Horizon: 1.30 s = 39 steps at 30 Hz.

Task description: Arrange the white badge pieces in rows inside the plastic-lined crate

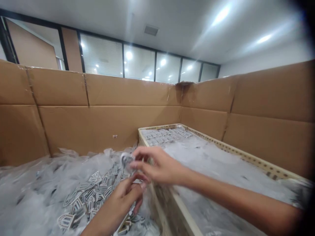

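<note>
Below centre, the right hand [158, 165] pinches a piece [126, 159], likely for control; I can't tell if the left hand [130, 193] grips.

the person's right hand [155, 165] held a small grey-and-white piece [126, 160] by the fingertips, too blurred for me to make out. the left hand [130, 191] was just beside it, fingers bent; i couldn't tell if it held anything. by the left hand lay a heap of striped, arch-ended pieces [91, 198] amid crumpled clear plastic [29, 186]. next to the heap stood a cream crate [227, 150], with rows of pale pieces [167, 135] at its far end and cloudy film [201, 154] over much of the rest. brown cardboard walls [133, 93] rose behind, and above them i saw dark-framed windows [102, 55] and bright ceiling lights [222, 14].
</note>
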Available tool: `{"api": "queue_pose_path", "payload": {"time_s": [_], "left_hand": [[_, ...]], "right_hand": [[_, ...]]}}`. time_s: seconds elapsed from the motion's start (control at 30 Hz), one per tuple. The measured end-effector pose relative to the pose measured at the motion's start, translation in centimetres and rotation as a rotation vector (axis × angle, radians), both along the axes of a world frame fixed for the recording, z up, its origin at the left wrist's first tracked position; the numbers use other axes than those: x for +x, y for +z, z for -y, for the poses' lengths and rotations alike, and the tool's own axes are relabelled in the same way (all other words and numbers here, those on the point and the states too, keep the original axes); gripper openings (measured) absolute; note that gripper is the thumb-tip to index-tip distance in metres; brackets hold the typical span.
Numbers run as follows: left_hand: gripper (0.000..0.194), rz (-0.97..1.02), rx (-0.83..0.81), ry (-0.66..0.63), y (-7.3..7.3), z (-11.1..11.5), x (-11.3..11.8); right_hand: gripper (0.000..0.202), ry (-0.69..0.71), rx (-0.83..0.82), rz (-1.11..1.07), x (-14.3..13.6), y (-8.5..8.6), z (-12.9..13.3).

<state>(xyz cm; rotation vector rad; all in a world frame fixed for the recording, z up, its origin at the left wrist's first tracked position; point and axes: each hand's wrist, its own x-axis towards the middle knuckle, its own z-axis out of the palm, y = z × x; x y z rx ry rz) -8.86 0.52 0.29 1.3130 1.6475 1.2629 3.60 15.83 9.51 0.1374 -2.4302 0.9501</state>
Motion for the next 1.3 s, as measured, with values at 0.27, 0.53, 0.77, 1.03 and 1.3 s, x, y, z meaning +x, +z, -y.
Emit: {"api": "queue_pose_path", "payload": {"time_s": [0.27, 0.53, 0.77, 1.03, 1.3], "left_hand": [[0.049, 0.015, 0.104, -0.044, 1.2, 0.6, -0.8], [0.05, 0.035, 0.155, -0.074, 0.7, 0.2, -1.2], [0.05, 0.07, 0.2, -0.054, 0.5, -0.1, -1.4], [0.054, 0.484, 0.163, -0.001, 0.2, -0.3, -1.1], [0.04, 0.539, 0.225, 0.21, 0.1, -1.3, -1.3]], "right_hand": [[0.033, -0.6, -0.105, 0.221, -0.7, 2.2, -13.8], [0.027, -0.669, -0.116, 0.387, -1.2, -2.4, -16.8], [0.026, -0.623, -0.107, 0.491, -1.2, -3.5, -16.3], [0.025, -0.731, 0.055, 0.464, -1.4, -4.6, -16.5], [0.018, -0.723, 0.375, 0.187, -1.3, -1.2, -12.2]]}}
